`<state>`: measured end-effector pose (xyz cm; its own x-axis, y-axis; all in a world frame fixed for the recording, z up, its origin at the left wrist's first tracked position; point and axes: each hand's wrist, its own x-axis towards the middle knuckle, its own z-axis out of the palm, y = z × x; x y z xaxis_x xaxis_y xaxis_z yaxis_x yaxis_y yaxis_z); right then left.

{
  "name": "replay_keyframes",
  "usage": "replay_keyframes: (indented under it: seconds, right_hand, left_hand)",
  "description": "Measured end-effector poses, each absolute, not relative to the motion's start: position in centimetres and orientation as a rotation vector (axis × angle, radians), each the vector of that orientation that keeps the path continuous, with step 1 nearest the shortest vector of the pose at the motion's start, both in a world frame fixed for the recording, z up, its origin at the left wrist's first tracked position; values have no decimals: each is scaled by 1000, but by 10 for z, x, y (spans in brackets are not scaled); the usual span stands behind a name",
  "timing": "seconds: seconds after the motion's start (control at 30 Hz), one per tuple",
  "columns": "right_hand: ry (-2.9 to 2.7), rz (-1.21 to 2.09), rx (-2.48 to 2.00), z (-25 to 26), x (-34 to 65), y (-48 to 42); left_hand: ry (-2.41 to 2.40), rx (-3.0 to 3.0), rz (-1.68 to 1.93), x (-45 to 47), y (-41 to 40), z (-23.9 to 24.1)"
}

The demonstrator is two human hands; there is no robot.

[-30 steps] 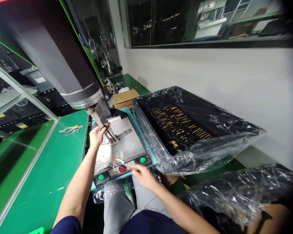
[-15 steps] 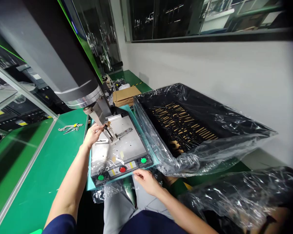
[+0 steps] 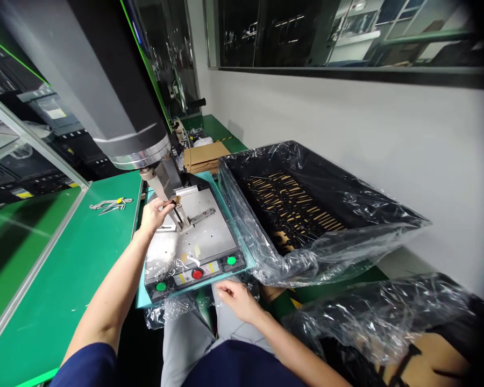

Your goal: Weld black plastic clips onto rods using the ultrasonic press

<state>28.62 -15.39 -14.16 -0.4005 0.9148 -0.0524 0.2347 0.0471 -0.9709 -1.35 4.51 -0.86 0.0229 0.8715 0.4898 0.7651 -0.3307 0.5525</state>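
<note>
My left hand (image 3: 153,212) pinches a thin dark stick-like part with a tan tip (image 3: 176,207) and holds it under the metal horn (image 3: 158,180) of a large press machine. The part stands against a small fixture on the machine's grey base plate (image 3: 204,236). My right hand (image 3: 234,298) rests below the front edge of the control panel, fingers loosely curled, with nothing visible in it. The panel carries a red button (image 3: 197,274) between two green buttons (image 3: 231,260).
A black bin lined with clear plastic (image 3: 371,209) holds several dark and tan parts to the right. Another plastic-covered bin (image 3: 387,322) sits at the lower right. Metal tools (image 3: 108,204) lie on the green bench. Cardboard (image 3: 204,156) lies behind the machine. A glass guard stands at left.
My right hand has drawn back a little from the panel's edge toward my lap. My left hand stays pinched on the part under the horn. The view shifted slightly.
</note>
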Motion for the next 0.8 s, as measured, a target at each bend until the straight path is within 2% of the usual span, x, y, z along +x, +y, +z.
replay_keyframes:
  seconds: [0.17,0.27,0.67,0.8]
  right_hand:
    - [-1684,1449,-1216,-150,287,-161]
    - [-1686,1456,-1225,-150,287,-162]
    - [-1711,1401,-1169,-149,284,-143]
    - [-1752,1258,-1165,-131,279,-117]
  left_hand:
    - [1794,1671,1429,-1,45,-25]
    - [1720,1718,1453,-1,44,-29]
    - [1670,2239,1165,-17,33,-22]
    - [1670,1989,1393,-24,15,-34]
